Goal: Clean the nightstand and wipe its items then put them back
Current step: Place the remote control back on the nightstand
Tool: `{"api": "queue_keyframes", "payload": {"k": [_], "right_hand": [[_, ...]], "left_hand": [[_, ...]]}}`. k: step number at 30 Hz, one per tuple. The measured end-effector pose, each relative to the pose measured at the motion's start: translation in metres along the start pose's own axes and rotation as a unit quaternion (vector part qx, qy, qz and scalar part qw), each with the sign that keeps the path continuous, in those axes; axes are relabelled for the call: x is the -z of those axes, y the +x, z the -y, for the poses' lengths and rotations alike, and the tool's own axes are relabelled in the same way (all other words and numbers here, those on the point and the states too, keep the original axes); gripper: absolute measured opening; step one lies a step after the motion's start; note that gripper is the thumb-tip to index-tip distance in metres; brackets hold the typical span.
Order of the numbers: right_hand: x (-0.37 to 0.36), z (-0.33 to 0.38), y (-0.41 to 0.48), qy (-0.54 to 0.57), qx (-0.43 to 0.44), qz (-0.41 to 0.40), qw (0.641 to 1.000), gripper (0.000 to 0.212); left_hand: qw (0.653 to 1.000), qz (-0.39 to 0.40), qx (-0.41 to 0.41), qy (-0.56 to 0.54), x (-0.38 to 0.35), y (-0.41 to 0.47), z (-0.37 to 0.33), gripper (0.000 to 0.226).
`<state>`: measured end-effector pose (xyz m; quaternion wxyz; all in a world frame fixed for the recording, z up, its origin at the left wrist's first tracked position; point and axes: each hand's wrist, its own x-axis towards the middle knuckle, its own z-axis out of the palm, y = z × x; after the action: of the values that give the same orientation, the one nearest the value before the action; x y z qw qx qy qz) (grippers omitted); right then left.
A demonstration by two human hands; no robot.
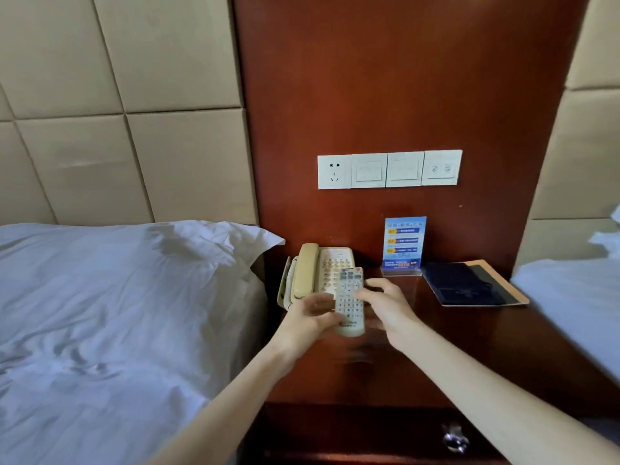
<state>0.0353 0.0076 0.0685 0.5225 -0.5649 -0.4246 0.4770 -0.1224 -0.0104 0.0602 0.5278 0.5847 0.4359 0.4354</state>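
A white remote control (349, 297) with grey buttons hangs tilted above the dark wooden nightstand (469, 347), just in front of the beige telephone (322, 266). My left hand (308, 317), blurred, curls around the remote's lower left end. My right hand (392, 313) holds its right edge, thumb lying on the button face. A blue sign in a clear stand (404, 245) is upright at the back of the nightstand. Beside the sign, a dark blue folder (469, 283) lies flat to the right.
A bed with white linen and a pillow (100, 313) adjoins the nightstand on the left; another bed (577, 297) is on the right. A socket and switch panel (389, 169) sits on the wood wall. The drawer below has a metal knob (454, 437).
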Motion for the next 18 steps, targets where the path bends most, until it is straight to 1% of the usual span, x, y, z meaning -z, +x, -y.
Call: {"api": "queue_keyframes", "payload": {"k": [3, 5, 6, 8, 11, 15, 18], "right_hand": [[0.02, -0.003, 0.016, 0.008, -0.012, -0.016, 1.0, 0.04], [0.032, -0.006, 0.028, 0.013, -0.018, -0.019, 1.0, 0.041], [0.036, -0.007, 0.034, 0.012, -0.021, -0.02, 1.0, 0.04], [0.044, -0.011, 0.046, 0.008, -0.025, -0.026, 0.999, 0.035], [0.055, -0.015, 0.069, 0.007, -0.034, -0.027, 0.999, 0.028], [0.062, -0.02, 0.097, -0.022, -0.059, -0.01, 0.998, 0.04], [0.062, -0.026, 0.116, -0.053, -0.064, -0.007, 0.997, 0.044]], "left_hand": [[0.993, 0.052, -0.05, 0.097, -0.016, 0.019, 0.012, 0.042], [0.982, 0.04, -0.064, 0.173, -0.026, 0.032, 0.019, 0.057], [0.975, 0.025, -0.075, 0.21, -0.031, 0.04, 0.023, 0.059], [0.962, 0.002, -0.102, 0.252, -0.04, 0.052, 0.026, 0.055], [0.958, -0.016, -0.118, 0.262, -0.051, 0.071, 0.031, 0.048], [0.926, -0.036, -0.147, 0.346, -0.059, 0.09, 0.046, 0.046], [0.89, -0.054, -0.171, 0.42, -0.061, 0.101, 0.054, 0.045]]}}
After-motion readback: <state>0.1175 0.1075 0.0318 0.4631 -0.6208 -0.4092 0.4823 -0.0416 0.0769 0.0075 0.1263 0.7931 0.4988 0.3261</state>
